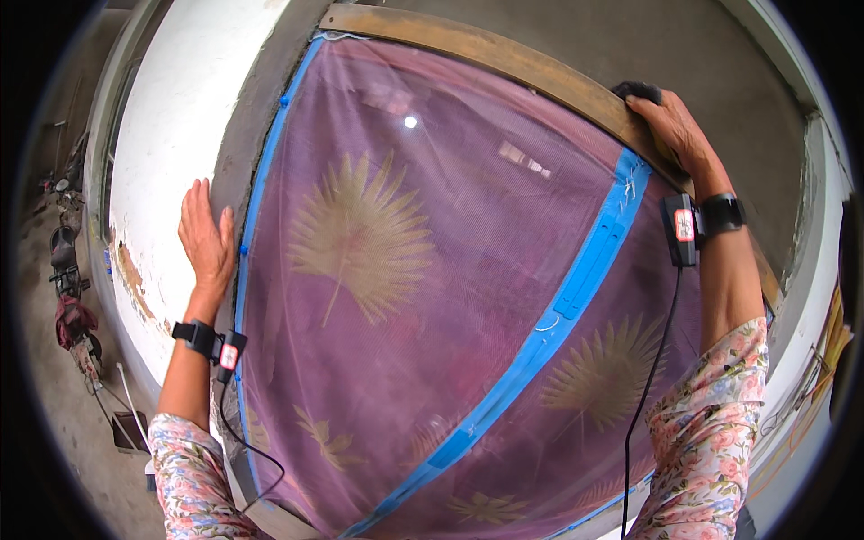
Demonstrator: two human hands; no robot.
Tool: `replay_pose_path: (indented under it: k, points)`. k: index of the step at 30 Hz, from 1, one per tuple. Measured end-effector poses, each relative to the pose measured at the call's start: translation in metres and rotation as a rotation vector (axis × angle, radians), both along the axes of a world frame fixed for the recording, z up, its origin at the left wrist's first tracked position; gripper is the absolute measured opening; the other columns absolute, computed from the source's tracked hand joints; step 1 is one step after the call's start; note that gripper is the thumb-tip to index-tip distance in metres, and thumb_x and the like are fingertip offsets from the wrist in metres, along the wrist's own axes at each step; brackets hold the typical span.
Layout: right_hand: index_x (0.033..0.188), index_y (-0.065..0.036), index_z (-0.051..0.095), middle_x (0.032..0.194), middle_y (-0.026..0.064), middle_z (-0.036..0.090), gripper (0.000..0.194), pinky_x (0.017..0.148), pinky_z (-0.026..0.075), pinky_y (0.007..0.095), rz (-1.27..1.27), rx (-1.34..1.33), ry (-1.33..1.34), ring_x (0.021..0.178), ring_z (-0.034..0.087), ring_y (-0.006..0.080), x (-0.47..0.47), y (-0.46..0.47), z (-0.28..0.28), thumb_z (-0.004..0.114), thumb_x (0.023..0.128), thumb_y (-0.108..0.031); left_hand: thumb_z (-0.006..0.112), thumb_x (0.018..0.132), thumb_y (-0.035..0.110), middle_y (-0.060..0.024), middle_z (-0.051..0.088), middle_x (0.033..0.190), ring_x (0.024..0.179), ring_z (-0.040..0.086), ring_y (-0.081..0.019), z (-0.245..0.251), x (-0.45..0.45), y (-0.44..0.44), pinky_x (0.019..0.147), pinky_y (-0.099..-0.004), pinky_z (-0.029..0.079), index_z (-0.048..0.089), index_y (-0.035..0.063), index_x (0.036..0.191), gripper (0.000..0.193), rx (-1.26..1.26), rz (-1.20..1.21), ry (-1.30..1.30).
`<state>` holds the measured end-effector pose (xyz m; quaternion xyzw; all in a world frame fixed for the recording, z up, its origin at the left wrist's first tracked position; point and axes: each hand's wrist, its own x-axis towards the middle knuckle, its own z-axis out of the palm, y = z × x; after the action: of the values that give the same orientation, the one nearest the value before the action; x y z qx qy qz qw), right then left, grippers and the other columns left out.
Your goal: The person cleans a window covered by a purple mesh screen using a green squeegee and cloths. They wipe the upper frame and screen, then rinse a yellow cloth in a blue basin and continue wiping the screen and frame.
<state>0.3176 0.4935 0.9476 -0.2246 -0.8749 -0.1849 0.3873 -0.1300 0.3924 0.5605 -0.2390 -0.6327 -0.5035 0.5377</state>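
Note:
A purple mesh door curtain [472,270] with leaf prints hangs before me in a doorway, with a blue strip [547,331] down it and blue pins [284,101] along its left edge. Across its top runs a wooden beam [486,50]. My right hand [675,128] is at the beam's upper edge and grips a dark cloth or sponge [636,92]. My left hand [206,236] lies flat against the wall at the left of the curtain, fingers up, holding nothing. Part of my right hand's fingers is hidden behind the palm.
The white wall [182,88] has peeling paint and a grey cement edge. At the far left, a motorcycle or similar two-wheeler [74,304] stands on the ground. Cables and yellowish poles [833,337] are at the far right. Black cords hang from both wrist devices.

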Motion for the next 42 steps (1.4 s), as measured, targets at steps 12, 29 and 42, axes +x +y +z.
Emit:
replay_pose_path:
  k: [12,29,42]
  points:
    - [0.098,-0.002,0.063,0.087,0.0075,0.064,0.038,0.071,0.043,0.0293,0.006,0.035,-0.014,0.077,0.058,0.0168,-0.019,-0.026,0.013,0.053,0.077,-0.033,0.054,0.085,0.013,-0.0119,0.034,0.138,0.127,0.03,-0.0275,0.002,0.028,-0.012,0.103,-0.0394,0.023,0.028,0.0112,0.139,0.06,0.036,0.075,0.01]
    - [0.106,-0.002,0.06,0.096,0.0118,0.061,0.053,0.075,0.042,0.0337,0.052,0.072,-0.052,0.083,0.057,0.0202,-0.046,-0.106,0.019,0.057,0.073,-0.044,0.065,0.076,0.011,-0.0132,0.034,0.139,0.128,0.031,-0.0273,-0.005,0.165,-0.057,0.103,-0.0396,0.024,0.026,0.0089,0.139,0.074,0.146,0.178,0.054]
    - [0.1,-0.011,0.064,0.103,0.0146,0.062,0.023,0.084,0.045,0.0293,0.071,0.728,-0.157,0.097,0.061,0.0211,-0.065,-0.15,0.014,0.059,0.079,-0.02,0.072,0.07,0.012,-0.0142,0.033,0.139,0.127,0.032,-0.0285,-0.01,0.234,-0.075,0.101,-0.0395,0.025,0.028,0.0059,0.137,0.08,0.188,0.255,0.072]
